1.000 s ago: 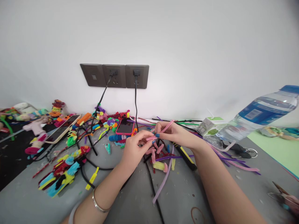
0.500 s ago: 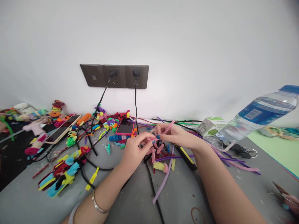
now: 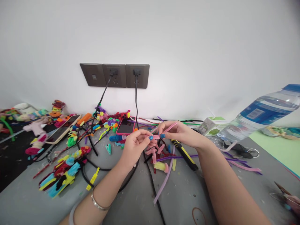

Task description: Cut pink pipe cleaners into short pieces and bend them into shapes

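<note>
A pink pipe cleaner (image 3: 170, 127) is pinched between both hands above the middle of the table. My left hand (image 3: 137, 145) closes thumb and fingers on its bunched left part. From the other side my right hand (image 3: 177, 134) grips it, and one end sticks up to the right past the fingers. Short pink pieces (image 3: 154, 155) lie just under the hands, beside a yellow-and-pink piece (image 3: 161, 167) and a dark red tinsel stem. A lilac pipe cleaner (image 3: 164, 185) stretches toward me below them.
A black-and-yellow handled tool (image 3: 187, 157) lies near my right wrist. Further right are a drink carton (image 3: 212, 126), a tilted water bottle (image 3: 257, 112) and scissors (image 3: 282, 189). Left are colourful pipe-cleaner figures (image 3: 62, 175), phones (image 3: 64, 128) and black cables (image 3: 150, 178).
My hands have drawn slightly apart, the right one shifting a little to the right. More of the bunched pink pipe cleaner shows between the fingertips.
</note>
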The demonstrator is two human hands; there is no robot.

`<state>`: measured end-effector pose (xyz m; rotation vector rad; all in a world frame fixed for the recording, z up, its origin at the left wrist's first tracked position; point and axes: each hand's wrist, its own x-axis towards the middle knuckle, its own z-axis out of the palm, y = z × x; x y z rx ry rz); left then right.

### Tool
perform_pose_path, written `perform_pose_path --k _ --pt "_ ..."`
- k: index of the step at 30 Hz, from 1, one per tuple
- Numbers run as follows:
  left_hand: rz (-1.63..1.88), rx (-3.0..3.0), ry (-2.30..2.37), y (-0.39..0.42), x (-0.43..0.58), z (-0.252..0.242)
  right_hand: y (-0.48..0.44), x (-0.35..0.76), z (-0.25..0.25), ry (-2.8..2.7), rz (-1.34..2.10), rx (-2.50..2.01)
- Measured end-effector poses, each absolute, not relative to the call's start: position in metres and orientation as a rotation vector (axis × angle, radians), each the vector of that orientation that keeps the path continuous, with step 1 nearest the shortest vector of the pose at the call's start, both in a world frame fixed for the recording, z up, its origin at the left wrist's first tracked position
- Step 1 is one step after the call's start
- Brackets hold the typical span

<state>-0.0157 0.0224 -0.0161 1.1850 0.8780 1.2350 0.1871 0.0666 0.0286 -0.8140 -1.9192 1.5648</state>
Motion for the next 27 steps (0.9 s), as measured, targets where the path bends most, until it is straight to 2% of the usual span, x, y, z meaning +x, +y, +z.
perform_pose_path --k 15,22,27 --pt "1.093 1.104 0.791 0.020 -0.015 -0.015 0.064 0.190 0.030 -1.975 1.820 -0.649" --pt "0.871 1.091 0.748 0.017 -0.011 -0.013 0.063 0.196 0.032 -2.137 1.955 -0.684" --pt "0.887 1.066 0.817 0.019 -0.013 -0.014 0.064 0.197 0.031 -2.065 1.870 -0.731"
